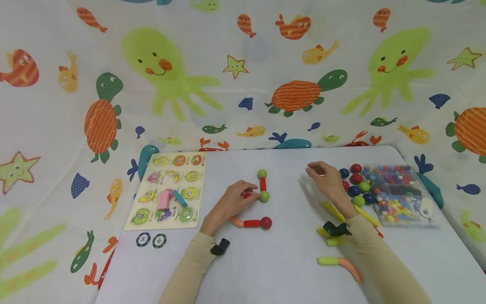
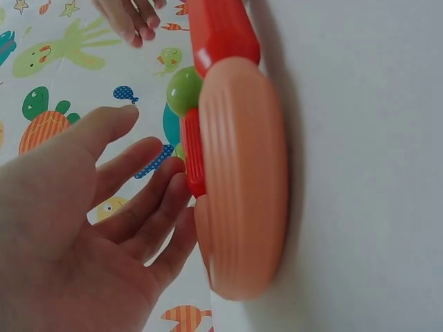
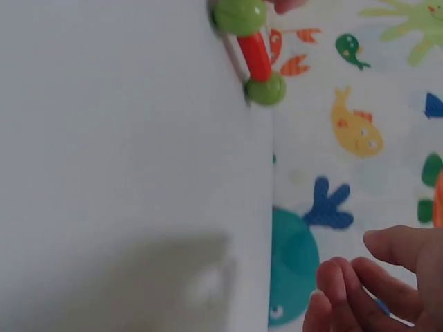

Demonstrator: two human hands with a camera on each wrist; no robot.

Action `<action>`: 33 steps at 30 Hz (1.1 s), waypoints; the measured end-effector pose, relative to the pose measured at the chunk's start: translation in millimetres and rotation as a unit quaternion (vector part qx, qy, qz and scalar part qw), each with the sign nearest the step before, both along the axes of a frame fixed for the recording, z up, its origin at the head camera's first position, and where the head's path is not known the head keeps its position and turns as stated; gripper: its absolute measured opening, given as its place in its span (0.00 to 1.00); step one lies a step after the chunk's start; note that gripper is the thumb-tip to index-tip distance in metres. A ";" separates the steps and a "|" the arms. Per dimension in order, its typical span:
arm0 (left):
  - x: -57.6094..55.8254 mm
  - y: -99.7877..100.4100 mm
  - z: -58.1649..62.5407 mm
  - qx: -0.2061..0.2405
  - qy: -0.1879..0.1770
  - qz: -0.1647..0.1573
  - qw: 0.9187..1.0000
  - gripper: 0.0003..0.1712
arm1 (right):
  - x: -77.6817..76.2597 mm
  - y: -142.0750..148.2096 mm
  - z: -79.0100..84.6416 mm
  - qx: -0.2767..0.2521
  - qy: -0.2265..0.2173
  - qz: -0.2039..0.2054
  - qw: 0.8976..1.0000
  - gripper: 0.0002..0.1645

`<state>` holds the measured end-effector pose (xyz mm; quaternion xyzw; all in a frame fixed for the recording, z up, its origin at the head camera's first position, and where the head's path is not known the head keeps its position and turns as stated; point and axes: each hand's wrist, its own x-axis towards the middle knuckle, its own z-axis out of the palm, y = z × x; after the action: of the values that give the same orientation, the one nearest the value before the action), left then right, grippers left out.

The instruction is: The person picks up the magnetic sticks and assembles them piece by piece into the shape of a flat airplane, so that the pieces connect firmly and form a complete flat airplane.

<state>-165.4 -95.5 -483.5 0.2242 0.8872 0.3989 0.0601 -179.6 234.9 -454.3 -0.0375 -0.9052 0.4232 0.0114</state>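
Note:
A toy assembly on the white table has two green balls, the upper one [image 1: 262, 173] and the lower one [image 1: 264, 196], joined by a red stick [image 1: 263, 184]. Another red stick runs from the lower ball towards my left hand [image 1: 230, 203], whose relaxed fingers lie beside it; in the left wrist view they grip nothing. Closer to me, a curved orange piece [image 2: 242, 180] joins a red stick [image 1: 252, 223] tipped with a red ball [image 1: 266, 223]. My right hand [image 1: 328, 181] hovers over the table's right part, fingers loosely bent, holding nothing.
At right, loose red, blue and green balls [image 1: 355, 191] lie beside a clear compartment box [image 1: 406, 196]. Yellow sticks [image 1: 365, 215] and a yellow-green stick with curved orange end [image 1: 349, 268] lie near the right forearm. At left are a fruit puzzle board [image 1: 142, 223] and two chips [image 1: 159, 240].

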 end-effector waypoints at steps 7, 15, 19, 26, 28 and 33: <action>-1.2 -0.1 -2.7 0.001 -0.004 0.001 1.000 0.19 | 22.2 48.2 1.6 0.028 0.020 -0.045 0.998 0.28; -2.4 2.3 -2.7 0.002 -0.004 0.001 1.000 0.18 | 55.3 82.4 2.6 0.047 0.020 -0.057 0.997 0.30; -3.7 3.9 -3.2 0.002 0.000 0.006 1.000 0.17 | 74.5 87.6 -0.2 0.064 0.036 -0.040 0.996 0.26; -4.3 4.1 -2.7 0.006 -0.001 0.004 1.000 0.17 | 110.0 79.3 -9.0 0.076 0.072 0.023 0.994 0.16; -4.3 4.2 -2.9 0.006 -0.001 0.004 1.000 0.18 | 119.6 74.4 -11.7 0.073 0.082 0.052 0.993 0.13; -3.7 5.4 -3.2 0.007 -0.002 0.001 1.000 0.18 | 136.1 64.4 -21.9 0.050 0.092 0.139 0.985 0.09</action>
<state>-169.1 -90.1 -486.7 0.2233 0.8844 0.4054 0.0596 -43.4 299.3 -476.2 0.1282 -0.9168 0.3763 0.0375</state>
